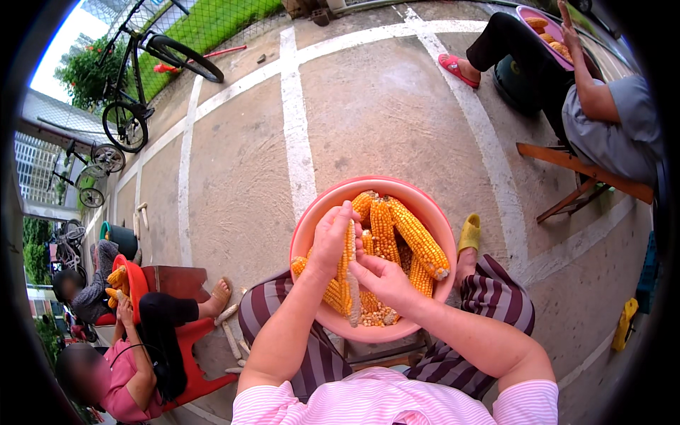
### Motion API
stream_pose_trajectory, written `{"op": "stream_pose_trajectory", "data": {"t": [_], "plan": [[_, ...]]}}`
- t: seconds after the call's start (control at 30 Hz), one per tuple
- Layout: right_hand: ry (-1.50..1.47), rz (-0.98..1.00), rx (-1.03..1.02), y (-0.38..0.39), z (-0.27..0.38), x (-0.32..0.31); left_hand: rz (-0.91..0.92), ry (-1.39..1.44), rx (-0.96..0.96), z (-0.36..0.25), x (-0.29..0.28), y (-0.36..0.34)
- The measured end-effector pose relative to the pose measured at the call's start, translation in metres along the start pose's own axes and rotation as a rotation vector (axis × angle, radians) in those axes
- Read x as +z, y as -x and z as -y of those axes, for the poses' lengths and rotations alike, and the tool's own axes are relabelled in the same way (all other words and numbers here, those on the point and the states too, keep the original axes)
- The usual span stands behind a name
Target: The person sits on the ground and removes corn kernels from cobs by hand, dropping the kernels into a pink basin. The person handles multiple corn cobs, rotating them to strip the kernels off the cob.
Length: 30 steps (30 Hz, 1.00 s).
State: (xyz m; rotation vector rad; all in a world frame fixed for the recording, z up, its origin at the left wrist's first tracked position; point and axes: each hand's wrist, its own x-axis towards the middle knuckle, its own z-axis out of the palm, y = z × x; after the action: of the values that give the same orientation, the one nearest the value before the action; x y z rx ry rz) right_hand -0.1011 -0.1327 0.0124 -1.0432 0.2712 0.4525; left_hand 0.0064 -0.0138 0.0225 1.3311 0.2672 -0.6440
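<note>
A pink plastic basin (444,234) sits between my knees, full of dried yellow corn cobs (419,239), with loose kernels (382,316) at its near side. Above it my left hand (331,242) is closed around the upper part of a corn cob (352,294), which points down toward me. One side of this cob still carries yellow kernels; a pale, bare strip runs down the other. My right hand (388,282) is closed against the cob's right side, thumb and fingers pressing its middle. Some of the right fingertips are hidden.
Two people sit at the left, one handling corn over a red basin (134,287). Another person at the right has a pink basin (544,34) of cobs. Bare cobs (230,340) lie by a red chair (190,354). Bicycles (127,124) stand near the fence.
</note>
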Motion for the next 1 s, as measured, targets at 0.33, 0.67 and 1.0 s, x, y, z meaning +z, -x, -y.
{"op": "stream_pose_trajectory", "data": {"t": [0.33,0.67,1.0], "plan": [[0.105,-0.003,0.009,0.002,-0.003,-0.004,0.178,-0.004,0.054,0.004,0.006,0.007],[0.327,-0.001,-0.081,0.002,-0.013,-0.010,0.182,0.057,0.020,0.008,0.004,0.009],[0.287,0.061,-0.090,0.000,-0.011,-0.013,0.215,0.092,0.038,0.009,0.000,0.008]]}}
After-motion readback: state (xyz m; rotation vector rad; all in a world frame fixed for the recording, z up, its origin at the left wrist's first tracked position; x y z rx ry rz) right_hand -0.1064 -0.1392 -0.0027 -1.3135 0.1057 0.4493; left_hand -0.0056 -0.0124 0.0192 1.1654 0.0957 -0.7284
